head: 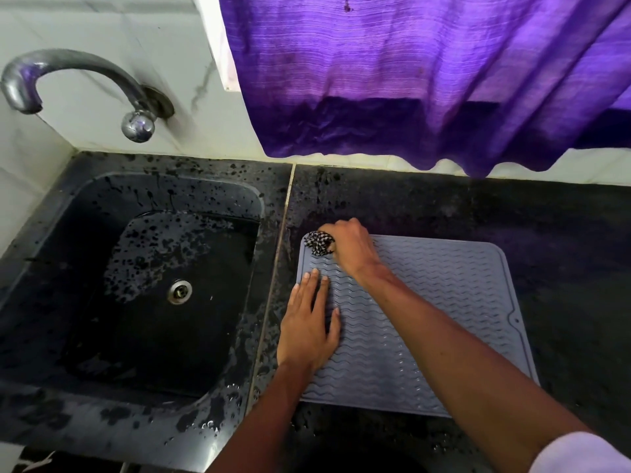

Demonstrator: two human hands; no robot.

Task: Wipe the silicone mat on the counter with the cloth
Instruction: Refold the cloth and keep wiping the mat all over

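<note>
We see the grey silicone mat (426, 302) lying flat on the dark counter (512, 213), just right of the sink (153, 285). At its far left corner sits the bunched black-and-white checked cloth (318, 243), gripped by the right hand (351, 245), whose fingers curl round it and press it onto the mat. The right forearm stretches diagonally across the mat from the lower right. The left hand (309, 331) lies palm down on the mat's left edge, fingers straight and close together, holding nothing. A metal tap (78, 83) curves over the sink, and a purple curtain (409, 80) hangs behind the counter.
</note>
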